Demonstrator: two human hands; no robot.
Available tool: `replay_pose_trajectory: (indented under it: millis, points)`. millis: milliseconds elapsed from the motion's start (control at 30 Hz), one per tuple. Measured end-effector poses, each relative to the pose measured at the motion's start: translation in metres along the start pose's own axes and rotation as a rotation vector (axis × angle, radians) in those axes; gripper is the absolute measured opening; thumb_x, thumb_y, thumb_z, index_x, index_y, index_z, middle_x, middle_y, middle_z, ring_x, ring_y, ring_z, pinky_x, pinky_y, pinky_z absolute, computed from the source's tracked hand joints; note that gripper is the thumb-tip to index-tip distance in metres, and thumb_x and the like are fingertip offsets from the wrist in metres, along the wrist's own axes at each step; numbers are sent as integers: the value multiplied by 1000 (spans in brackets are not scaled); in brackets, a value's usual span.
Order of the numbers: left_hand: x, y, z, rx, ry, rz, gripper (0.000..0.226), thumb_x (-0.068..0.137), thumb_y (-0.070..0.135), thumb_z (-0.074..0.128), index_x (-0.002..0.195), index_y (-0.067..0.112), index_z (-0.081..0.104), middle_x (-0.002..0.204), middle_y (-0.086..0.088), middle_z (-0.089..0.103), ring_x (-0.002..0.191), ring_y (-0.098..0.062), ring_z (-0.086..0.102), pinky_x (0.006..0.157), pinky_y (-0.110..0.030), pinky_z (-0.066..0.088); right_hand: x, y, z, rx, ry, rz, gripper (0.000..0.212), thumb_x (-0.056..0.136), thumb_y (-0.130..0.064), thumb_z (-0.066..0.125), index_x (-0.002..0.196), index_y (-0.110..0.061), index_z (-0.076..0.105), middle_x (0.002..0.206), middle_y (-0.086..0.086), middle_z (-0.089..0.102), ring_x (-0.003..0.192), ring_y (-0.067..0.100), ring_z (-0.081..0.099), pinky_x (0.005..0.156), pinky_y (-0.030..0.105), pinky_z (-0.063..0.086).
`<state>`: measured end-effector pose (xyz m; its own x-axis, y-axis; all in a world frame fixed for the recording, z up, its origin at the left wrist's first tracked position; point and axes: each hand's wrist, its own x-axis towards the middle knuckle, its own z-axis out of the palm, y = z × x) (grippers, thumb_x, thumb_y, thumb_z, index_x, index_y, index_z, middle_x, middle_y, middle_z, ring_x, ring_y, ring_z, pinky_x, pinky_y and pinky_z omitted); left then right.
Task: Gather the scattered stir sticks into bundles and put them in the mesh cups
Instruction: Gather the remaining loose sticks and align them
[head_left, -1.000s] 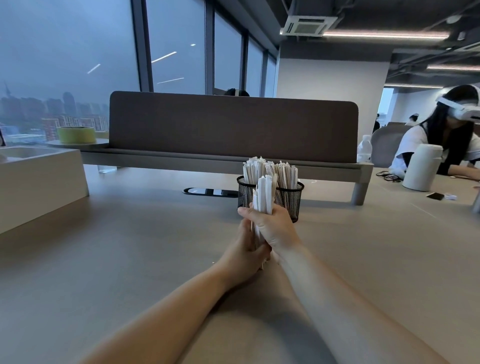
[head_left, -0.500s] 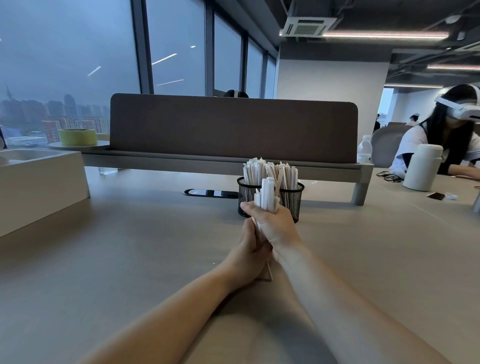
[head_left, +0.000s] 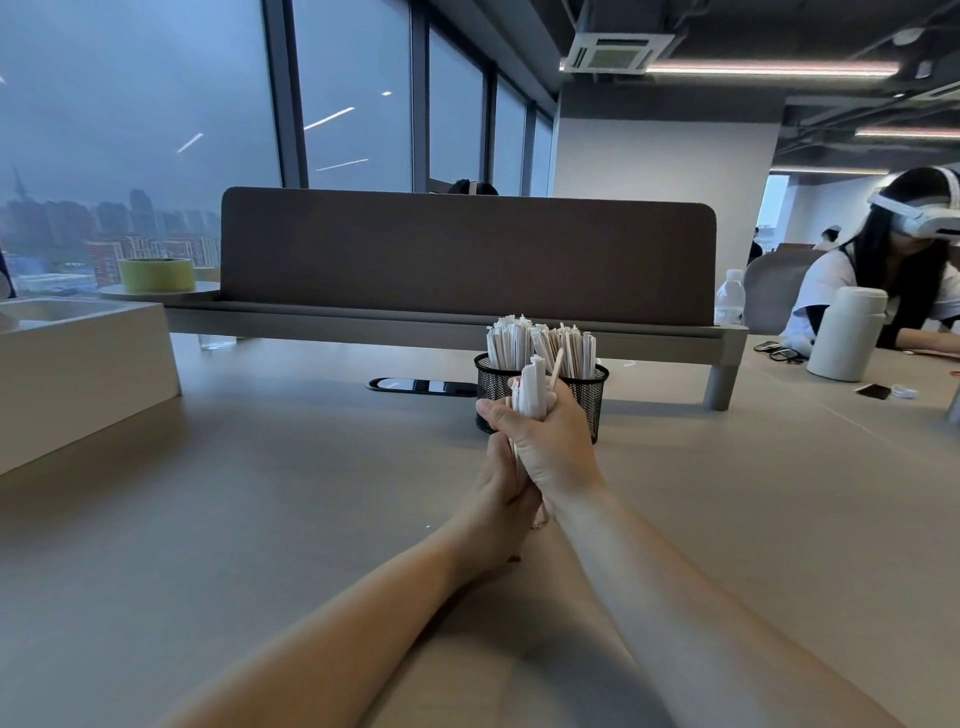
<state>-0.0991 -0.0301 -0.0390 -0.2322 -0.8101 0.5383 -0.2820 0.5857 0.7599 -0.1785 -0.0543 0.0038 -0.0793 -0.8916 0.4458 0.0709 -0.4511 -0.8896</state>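
Hands together at frame centre: your right hand (head_left: 545, 447) clamps the bundle of stir sticks (head_left: 532, 387), your left hand (head_left: 501, 499) grips its lower end, overlapping the mesh cups (head_left: 589, 397) behind.

You're gripping the upright stir-stick bundle (head_left: 531, 387), right hand (head_left: 551, 449) over left hand (head_left: 500, 501), just before stick-filled mesh cups (head_left: 592, 399) twd table's (head_left: 260, 519) far edge.

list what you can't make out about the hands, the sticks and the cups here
1. Fingers of the left hand: in the head view they are hidden behind the right hand and the bundle of sticks, so its hold is unclear.
2. Lower end of the bundle: mostly covered by both hands.
3. Mesh cups: their fronts are partly blocked by the hands, and the room left inside is not visible.
4. Number of sticks in the bundle: they overlap and are too small to count.
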Motion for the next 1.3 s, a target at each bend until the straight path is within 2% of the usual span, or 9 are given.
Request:
replay_pose_trajectory:
  millis: [133, 333, 467, 600, 700, 867, 1000, 1133, 1300]
  points:
    - [2, -7, 0, -28, -17, -39, 55, 81, 12, 47, 126, 22, 16, 128, 16, 35, 111, 36, 29, 91, 4, 28, -1, 0, 1, 6, -19, 25, 33, 68, -14, 83, 84, -17, 54, 79, 5, 63, 73, 16, 59, 74, 36, 50]
    - [-1, -3, 3, 75, -8, -17, 59, 83, 6, 53, 128, 29, 23, 104, 10, 46, 81, 11, 45, 77, -20, 41, 0, 0, 2, 42, -18, 31, 37, 66, -19, 83, 90, -15, 55, 78, 6, 60, 75, 19, 59, 75, 36, 50]
    - [-2, -5, -1, 140, 95, -30, 56, 97, 12, 47, 146, 6, 19, 111, 13, 36, 96, 2, 40, 79, -5, 31, -1, -12, 3, 226, -40, 74, 23, 80, -10, 74, 91, -14, 54, 79, 14, 61, 66, 17, 63, 71, 36, 51]
    - [4, -2, 3, 176, 74, 41, 57, 82, 5, 67, 126, -2, 31, 115, 7, 46, 104, 25, 40, 86, 3, 31, -4, -17, 4, 243, -72, 84, 22, 83, -13, 71, 96, -13, 53, 85, 14, 62, 70, 15, 63, 72, 34, 52]
    - [3, -5, 1, 144, 97, 17, 62, 73, 9, 74, 119, 1, 32, 105, 10, 49, 93, 13, 49, 80, 2, 36, -5, -14, 5, 143, -49, 62, 34, 78, -14, 76, 102, -14, 51, 93, 15, 60, 80, 19, 58, 76, 32, 49]
    - [0, -2, 1, 93, 83, -29, 57, 82, -4, 63, 119, 16, 24, 95, 25, 43, 78, 29, 49, 69, 2, 40, -1, -6, 5, -174, 82, -378, 66, 80, -17, 74, 130, -27, 32, 132, 9, 41, 117, 14, 47, 96, 36, 48]
    - [0, 0, 2, 98, 87, -20, 54, 83, -3, 63, 122, 11, 28, 98, 29, 39, 78, 18, 48, 69, 6, 35, 2, -2, 2, -398, 168, -708, 48, 90, -8, 60, 135, -12, 42, 136, 12, 44, 129, 21, 42, 109, 21, 32]
    - [2, -2, 2, 196, 118, 9, 40, 84, 3, 64, 111, 5, 34, 90, 24, 41, 76, 8, 53, 67, 0, 35, 3, 4, -3, -482, 161, -745, 25, 94, -9, 54, 115, 1, 63, 115, 15, 63, 114, 13, 52, 99, 8, 34]
    - [0, -1, 1, 197, 64, -44, 31, 89, 25, 53, 115, 23, 36, 88, 21, 41, 74, 5, 46, 71, 0, 37, 1, 8, -4, -482, 174, -729, 28, 93, -20, 52, 97, 0, 71, 102, 10, 69, 100, 18, 63, 94, 22, 47]
